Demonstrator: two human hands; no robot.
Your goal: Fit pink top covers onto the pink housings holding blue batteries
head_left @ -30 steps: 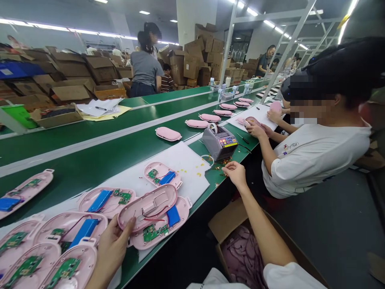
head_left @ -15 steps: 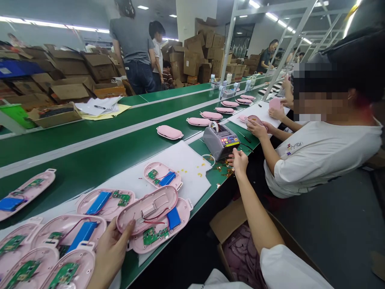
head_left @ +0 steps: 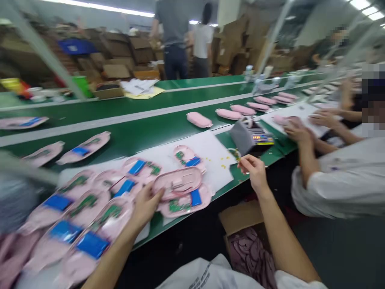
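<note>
My left hand (head_left: 148, 202) grips the near end of a pink plastic shell half (head_left: 182, 181), its hollow inner side facing up. This shell half is above another pink shell (head_left: 201, 204) that holds a green circuit board and a blue battery pack. My right hand (head_left: 252, 170) is in the air near the table edge, thumb and fingers pinched together; what is between them is too small to make out. Just beyond it stands a grey tape dispenser (head_left: 245, 136) with a lit panel. Behind the held piece lies another open shell (head_left: 185, 154) with a board and battery.
Several open pink shells (head_left: 102, 230) with blue batteries crowd the left of the white sheet (head_left: 210, 144). Closed pink cases (head_left: 199, 119) line the green table. A co-worker's hands (head_left: 300, 132) work at the right. A carton (head_left: 240, 218) of pink parts sits below the edge.
The view has swung left, bringing more shells into sight and blurring the picture. My right hand has drawn back slightly from the tape dispenser. My left hand keeps its hold on the shell half.
</note>
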